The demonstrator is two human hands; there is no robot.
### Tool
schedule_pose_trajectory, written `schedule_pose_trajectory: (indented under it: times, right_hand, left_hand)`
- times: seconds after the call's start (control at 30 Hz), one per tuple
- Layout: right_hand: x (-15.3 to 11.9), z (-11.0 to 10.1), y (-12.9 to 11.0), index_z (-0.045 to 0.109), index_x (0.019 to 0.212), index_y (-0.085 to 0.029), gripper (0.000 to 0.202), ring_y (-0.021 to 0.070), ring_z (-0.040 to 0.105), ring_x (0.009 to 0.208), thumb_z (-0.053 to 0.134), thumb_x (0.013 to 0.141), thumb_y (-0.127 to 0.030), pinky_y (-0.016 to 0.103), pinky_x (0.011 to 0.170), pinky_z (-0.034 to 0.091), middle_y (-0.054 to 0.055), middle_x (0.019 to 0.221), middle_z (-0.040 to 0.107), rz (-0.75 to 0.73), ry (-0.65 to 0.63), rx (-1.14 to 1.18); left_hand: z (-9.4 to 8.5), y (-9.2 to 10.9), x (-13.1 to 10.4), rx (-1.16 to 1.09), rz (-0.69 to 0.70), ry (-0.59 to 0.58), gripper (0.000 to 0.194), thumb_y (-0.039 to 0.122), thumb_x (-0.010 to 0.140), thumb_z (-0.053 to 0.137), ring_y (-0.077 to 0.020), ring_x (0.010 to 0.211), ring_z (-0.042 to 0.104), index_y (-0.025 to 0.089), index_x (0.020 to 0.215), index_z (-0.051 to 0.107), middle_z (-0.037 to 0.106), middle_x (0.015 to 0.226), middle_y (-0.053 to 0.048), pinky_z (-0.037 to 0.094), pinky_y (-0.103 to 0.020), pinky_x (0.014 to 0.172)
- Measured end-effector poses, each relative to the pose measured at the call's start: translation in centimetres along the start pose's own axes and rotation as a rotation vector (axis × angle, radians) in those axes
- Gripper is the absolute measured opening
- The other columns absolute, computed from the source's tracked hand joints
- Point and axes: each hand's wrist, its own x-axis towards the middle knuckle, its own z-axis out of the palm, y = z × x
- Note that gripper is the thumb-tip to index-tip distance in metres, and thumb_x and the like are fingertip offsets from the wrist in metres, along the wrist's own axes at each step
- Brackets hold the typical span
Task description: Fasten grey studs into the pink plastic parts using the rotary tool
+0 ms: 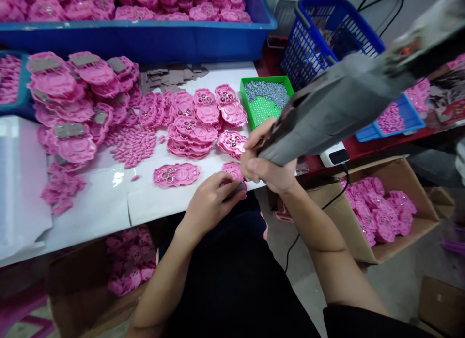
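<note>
My right hand (pixel 267 168) is wrapped round the lower end of a long, grey-covered power screwdriver (pixel 327 100), which slants up toward the top right. Its tip is hidden by my fingers. At the table's front edge, my left hand (pixel 212 200) grips a pink plastic casing (pixel 232 170) that is partly covered by my fingers. Left of that hand, another pink casing with metal parts (pixel 176 175) lies flat on the white table. Behind my hands stand stacked pink casings (pixel 191 137). A green tray (pixel 267 115) of small screws (pixel 267 92) sits just past the screwdriver.
Small pink pieces (pixel 134 145) and casings with grey plates (pixel 69 130) cover the table's left. A large blue bin (pixel 145 40) spans the back; a blue basket (pixel 308 52) stands back right. Cardboard boxes of pink parts flank me below: one right (pixel 410 246), one left (pixel 80 289).
</note>
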Motion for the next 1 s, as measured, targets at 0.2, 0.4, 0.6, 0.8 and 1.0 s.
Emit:
schedule_pose_trajectory:
  times: [0.2, 0.4, 0.6, 0.8, 1.0]
  right_hand:
    - [1.3, -2.1, -4.3, 0.063, 0.089, -0.028, 0.016, 0.0085, 0.033, 0.031, 0.073, 0.079, -0.021, 0.026, 0.033, 0.036, -0.012, 0.047, 0.044, -0.255, 0.122, 0.039]
    - [3.9, -6.8, -4.4, 0.058, 0.084, -0.028, 0.013, 0.0077, 0.029, 0.032, 0.071, 0.079, -0.027, 0.025, 0.032, 0.029, -0.011, 0.047, 0.033, -0.459, 0.495, -0.144]
    - [6.2, -9.7, -2.0, 0.054, 0.084, -0.028, 0.014, 0.0089, 0.031, 0.031, 0.066, 0.077, -0.027, 0.026, 0.034, 0.029, -0.013, 0.044, 0.034, -0.386, 0.582, -0.229]
    - [6.5, -9.1, -1.1, 0.052, 0.086, -0.027, 0.021, 0.0086, 0.033, 0.032, 0.069, 0.08, -0.036, 0.026, 0.035, 0.033, -0.013, 0.047, 0.036, -0.306, 0.492, -0.248]
    - [6.0, -8.9, -0.9, 0.051, 0.086, -0.026, 0.022, 0.0087, 0.035, 0.033, 0.069, 0.078, -0.036, 0.025, 0.037, 0.034, -0.013, 0.046, 0.037, -0.264, 0.515, -0.241]
  left_hand:
    - [0.3, 0.2, -0.2, 0.085, 0.003, 0.038, 0.018, 0.028, 0.102, 0.066, -0.0185, 0.086, 0.065, 0.017, 0.114, 0.073, 0.068, 0.098, -0.008, 0.053, -0.031, 0.077]
    - [0.7, 0.6, -0.6, 0.233, 0.07, 0.026, 0.019, 0.029, 0.104, 0.063, -0.0173, 0.076, 0.057, 0.018, 0.116, 0.072, 0.065, 0.091, -0.006, 0.046, -0.032, 0.07]
    - [0.6, 1.9, -1.4, 0.421, 0.125, 0.005, 0.028, 0.034, 0.102, 0.064, -0.0239, 0.079, 0.054, 0.015, 0.121, 0.07, 0.061, 0.087, -0.008, 0.04, -0.037, 0.068]
    - [-0.3, 3.2, -1.6, 0.513, 0.099, -0.111, 0.039, 0.03, 0.099, 0.063, -0.0302, 0.089, 0.054, 0.011, 0.133, 0.065, 0.062, 0.097, -0.013, 0.042, -0.042, 0.075]
    - [-1.0, 2.7, -1.5, 0.487, 0.052, -0.194, 0.042, 0.019, 0.099, 0.061, -0.0293, 0.093, 0.053, 0.014, 0.141, 0.059, 0.062, 0.102, -0.012, 0.045, -0.042, 0.08]
